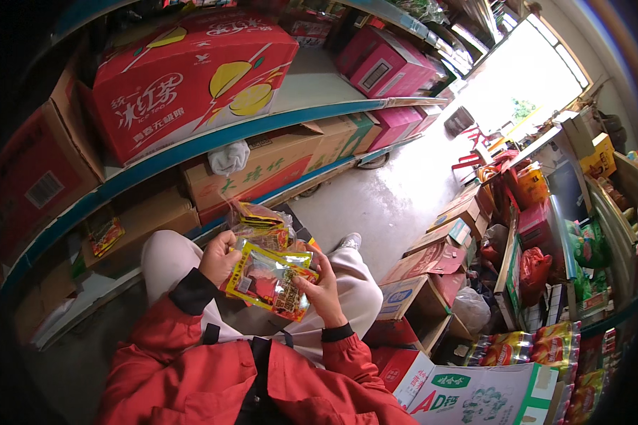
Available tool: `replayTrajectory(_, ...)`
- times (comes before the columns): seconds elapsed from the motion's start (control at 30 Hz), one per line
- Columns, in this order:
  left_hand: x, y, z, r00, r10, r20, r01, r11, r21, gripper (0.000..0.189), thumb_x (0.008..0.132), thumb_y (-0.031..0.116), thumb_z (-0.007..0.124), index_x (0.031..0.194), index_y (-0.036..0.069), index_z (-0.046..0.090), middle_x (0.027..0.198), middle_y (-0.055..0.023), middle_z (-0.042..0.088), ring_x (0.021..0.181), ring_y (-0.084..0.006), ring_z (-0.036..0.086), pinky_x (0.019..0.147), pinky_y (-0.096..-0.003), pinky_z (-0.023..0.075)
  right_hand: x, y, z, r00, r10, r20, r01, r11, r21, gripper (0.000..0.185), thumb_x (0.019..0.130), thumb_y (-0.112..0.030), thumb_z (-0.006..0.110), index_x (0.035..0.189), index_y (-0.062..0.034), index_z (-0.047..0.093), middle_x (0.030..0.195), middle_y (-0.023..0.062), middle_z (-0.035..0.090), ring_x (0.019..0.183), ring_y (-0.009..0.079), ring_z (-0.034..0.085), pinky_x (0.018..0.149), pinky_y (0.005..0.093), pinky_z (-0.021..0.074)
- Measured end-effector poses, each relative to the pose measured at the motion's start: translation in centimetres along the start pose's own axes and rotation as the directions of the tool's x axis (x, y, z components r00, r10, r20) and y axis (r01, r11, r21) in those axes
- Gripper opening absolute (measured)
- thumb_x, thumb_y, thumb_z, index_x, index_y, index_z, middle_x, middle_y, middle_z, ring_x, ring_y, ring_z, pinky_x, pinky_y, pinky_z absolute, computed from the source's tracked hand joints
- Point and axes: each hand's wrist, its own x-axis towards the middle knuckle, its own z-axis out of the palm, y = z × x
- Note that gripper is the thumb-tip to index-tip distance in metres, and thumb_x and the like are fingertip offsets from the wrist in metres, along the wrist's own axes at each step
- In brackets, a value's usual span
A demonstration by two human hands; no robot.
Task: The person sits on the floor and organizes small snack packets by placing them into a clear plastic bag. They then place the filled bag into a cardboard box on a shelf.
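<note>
Above my lap, several yellow-edged plastic snack packets (268, 281) are held between both hands. My left hand (220, 258) grips their left edge, its thumb on top. My right hand (321, 289) pinches the right side, with the thumb over the front packet and the fingers behind. The front packet has a clear window and printed pictures. Just beyond my hands lies an opened clear plastic bag (263, 220) with more yellow and red packets inside. What the bag rests on is mostly hidden. Another packet (105, 236) leans at a carton on the lower shelf to the left.
Blue-edged shelves (191, 146) run along my left, bearing a red iced-tea carton (191, 85) and brown cartons (260, 164). A crumpled white cloth (228, 158) hangs at the lower shelf. Open cardboard boxes (420, 303) crowd my right, beside a white carton (468, 393). Concrete floor (372, 196) leads to a bright doorway.
</note>
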Motion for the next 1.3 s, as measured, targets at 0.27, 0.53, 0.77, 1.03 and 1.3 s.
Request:
replayTrajectory(0.27,-0.1,0.4,0.7,0.965,0.207,-0.161,-0.125,0.904,0.41,0.017,0.074,-0.002,0.051,0.071,0.005,0.035,0.06,-0.002,0.03,0.056,-0.0061,0.032,0.049,-0.0254,0.0306,-0.2,1.7,0.8,0.991,-0.071,-0.116,0.047,0.979,-0.199,0.026,0.079,-0.007,0.071,0.1,-0.0011,0.056,0.088,0.0007,0.062,0.078,0.006,0.057,0.068,0.0198,0.0468)
replayTrajectory(0.53,-0.1,0.7,0.7,0.977,0.171,-0.129,-0.104,0.904,0.414,0.018,0.075,-0.003,0.05,0.073,0.008,0.035,0.063,0.0032,0.026,0.058,-0.0026,0.029,0.049,-0.0229,0.0253,-0.4,1.9,0.6,0.986,-0.114,-0.121,0.053,0.907,-0.419,0.016,0.078,-0.006,0.072,0.088,-0.0002,0.061,0.078,-0.0035,0.06,0.07,0.0023,0.052,0.061,0.0185,0.0436)
replayTrajectory(0.77,0.5,0.6,-0.1,0.997,0.075,0.013,-0.076,0.983,0.164,0.012,0.084,0.003,0.054,0.082,0.006,0.043,0.071,0.0034,0.043,0.065,-0.003,0.043,0.06,-0.0198,0.0379,-0.5,1.9,0.6,0.979,0.018,-0.204,-0.054,0.984,-0.173,0.014,0.078,-0.004,0.071,0.09,-0.0008,0.063,0.077,-0.0024,0.061,0.065,0.0029,0.051,0.057,0.0173,0.0421)
replayTrajectory(1.03,0.1,0.8,-2.7,0.918,-0.299,0.262,0.375,0.87,-0.32,0.035,0.09,0.032,0.058,0.111,0.006,0.049,0.096,-0.005,0.062,0.084,-0.0125,0.062,0.08,-0.0296,0.0505,-0.5,1.3,-0.2,0.957,0.108,-0.27,-0.075,0.989,0.129,0.009,0.084,-0.005,0.064,0.091,-0.0013,0.061,0.083,0.0004,0.062,0.073,0.0058,0.057,0.065,0.0197,0.046)
replayTrajectory(1.3,-2.1,-3.0,0.0,0.894,-0.133,0.427,0.404,0.649,-0.645,0.068,0.083,0.046,0.059,0.136,0.013,0.033,0.132,-0.0089,0.047,0.119,-0.0251,0.047,0.095,-0.0483,0.0402,-0.6,2.9,0.9,0.921,0.193,-0.339,-0.023,0.894,0.446,0.003,0.087,-0.005,0.059,0.089,-0.004,0.057,0.087,0.0046,0.064,0.078,0.0112,0.061,0.071,0.0245,0.0504)
